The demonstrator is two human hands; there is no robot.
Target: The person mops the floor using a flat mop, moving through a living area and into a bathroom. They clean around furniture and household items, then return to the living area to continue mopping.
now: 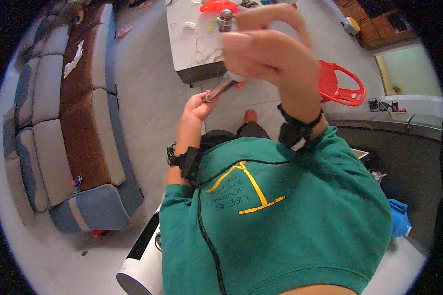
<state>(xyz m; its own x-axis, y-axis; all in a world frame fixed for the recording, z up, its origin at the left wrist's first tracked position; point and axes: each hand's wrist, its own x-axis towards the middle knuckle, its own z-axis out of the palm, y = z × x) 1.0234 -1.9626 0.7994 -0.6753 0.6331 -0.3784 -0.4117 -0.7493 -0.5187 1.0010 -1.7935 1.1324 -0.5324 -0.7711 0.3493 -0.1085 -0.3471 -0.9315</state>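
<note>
My left hand (201,106) is low in front of me, its fingers closed on a slim rod-like object (221,89) with a brownish and dark shaft. That object slants up to the right, and a pale part shows at its far end, just under my right hand. My right hand (267,51) is raised close to the camera and blurred, with the thumb pointing left and the fingers curled over above it. Whether anything sits between those fingers cannot be made out. Both wrists carry black straps with small dark units, and a black cable crosses the green shirt.
A marble-look table (192,55) ahead bears a red plastic bag (217,6), a metal-topped jar (226,20) and a thin cable. At right are a red plastic chair (341,86) and a dark counter. A long grey sofa (51,88) lines the left.
</note>
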